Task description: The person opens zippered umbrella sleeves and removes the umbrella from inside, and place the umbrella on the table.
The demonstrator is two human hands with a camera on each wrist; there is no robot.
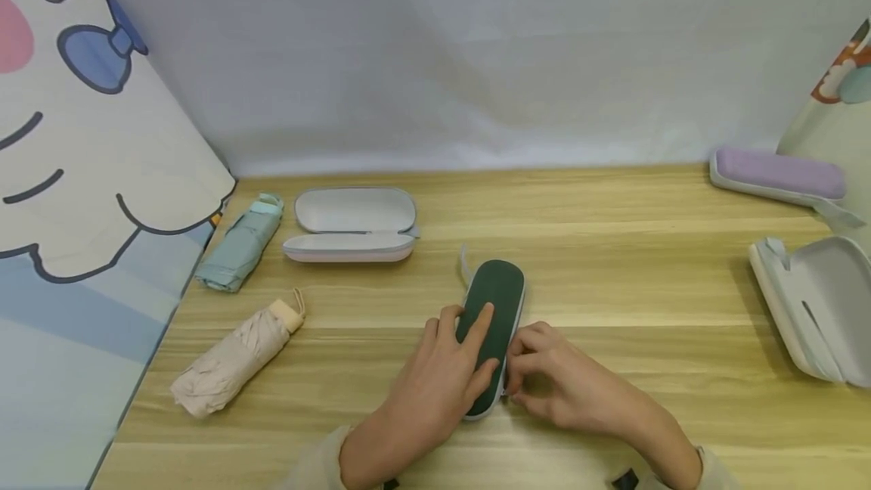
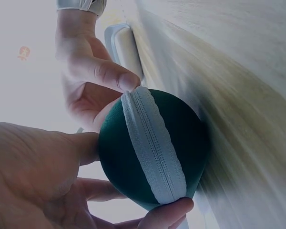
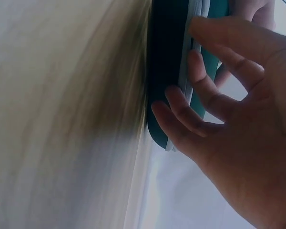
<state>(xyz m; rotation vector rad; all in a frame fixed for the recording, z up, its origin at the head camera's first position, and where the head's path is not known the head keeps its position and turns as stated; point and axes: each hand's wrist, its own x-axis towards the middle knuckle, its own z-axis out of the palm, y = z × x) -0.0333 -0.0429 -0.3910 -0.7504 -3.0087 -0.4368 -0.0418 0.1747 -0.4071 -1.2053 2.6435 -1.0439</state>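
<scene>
A long green zip case (image 1: pixel 500 286) with rounded ends and a pale zipper (image 2: pixel 155 143) lies on the wooden table, and its zipper looks closed at the end facing the left wrist camera. My left hand (image 1: pixel 442 369) grips the case from above, its index finger stretched along the top and other fingers round the far edge. At the case's right side, my right hand (image 1: pixel 568 380) pinches the zipper pull near the front end with thumb and index finger. Its remaining fingers rest along the case's side in the right wrist view. The fingertips mostly hide the pull.
Left on the table lie a folded teal umbrella (image 1: pixel 241 244) and a folded beige umbrella (image 1: pixel 234 361). Behind stands an open pale pink case (image 1: pixel 347 252). At right are a closed purple case (image 1: pixel 779 172) and an open white case (image 1: pixel 782 316). A white curtain (image 1: pixel 476 59) hangs behind.
</scene>
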